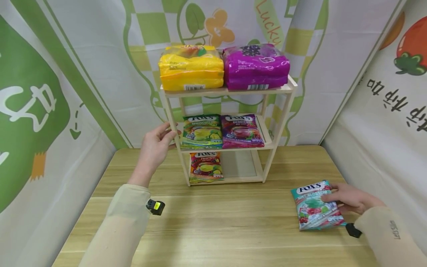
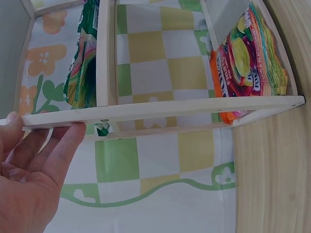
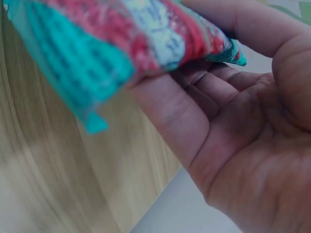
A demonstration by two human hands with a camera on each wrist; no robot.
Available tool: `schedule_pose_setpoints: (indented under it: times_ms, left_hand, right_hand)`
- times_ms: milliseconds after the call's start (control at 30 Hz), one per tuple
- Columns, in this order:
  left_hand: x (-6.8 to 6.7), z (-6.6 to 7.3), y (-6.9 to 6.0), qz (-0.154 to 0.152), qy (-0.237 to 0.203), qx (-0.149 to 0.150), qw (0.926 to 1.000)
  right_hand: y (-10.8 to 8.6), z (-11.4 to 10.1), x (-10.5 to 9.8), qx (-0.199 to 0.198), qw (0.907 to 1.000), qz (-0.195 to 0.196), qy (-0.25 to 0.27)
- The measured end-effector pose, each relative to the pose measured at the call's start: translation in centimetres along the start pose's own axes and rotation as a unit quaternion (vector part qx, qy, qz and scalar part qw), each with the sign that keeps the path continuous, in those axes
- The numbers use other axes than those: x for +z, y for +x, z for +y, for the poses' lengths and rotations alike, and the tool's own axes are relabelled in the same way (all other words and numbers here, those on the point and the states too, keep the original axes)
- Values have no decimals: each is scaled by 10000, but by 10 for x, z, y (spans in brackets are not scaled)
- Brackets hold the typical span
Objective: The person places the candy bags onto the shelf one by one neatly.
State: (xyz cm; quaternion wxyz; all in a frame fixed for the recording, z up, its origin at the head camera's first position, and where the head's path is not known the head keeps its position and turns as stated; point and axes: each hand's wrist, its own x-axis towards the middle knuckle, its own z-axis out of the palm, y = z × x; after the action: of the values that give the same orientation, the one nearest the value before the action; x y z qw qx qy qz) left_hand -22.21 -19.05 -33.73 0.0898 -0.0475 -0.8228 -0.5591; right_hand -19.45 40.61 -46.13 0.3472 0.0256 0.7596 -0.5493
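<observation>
My right hand pinches a teal Fox's mint candy bag at its right edge, thumb on the front and fingers behind. In the right wrist view the bag lies between thumb and fingers, over the tabletop. On the left, my left hand holds the left front post of a small wooden shelf rack at middle-shelf height. The left wrist view shows its fingers behind the post and the thumb on the near side. A green candy bag stands on the middle shelf close to that hand.
Beside the green bag stands a purple berries bag. A red fruits bag is on the bottom shelf's left half. The top carries a yellow pack and a purple pack. Printed curtains enclose the wooden table.
</observation>
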Motion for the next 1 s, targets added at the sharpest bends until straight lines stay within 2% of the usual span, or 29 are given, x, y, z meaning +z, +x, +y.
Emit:
schedule_pose_setpoints:
  times_ms: [433, 1000]
  left_hand:
    - [0, 0, -1, 20, -9, -45, 10000]
    - [0, 0, -1, 36, -43, -5, 10000]
  right_hand:
    - [7, -15, 12, -379, 9991, -198, -54]
    - [14, -35, 31, -528, 9980, -361, -4]
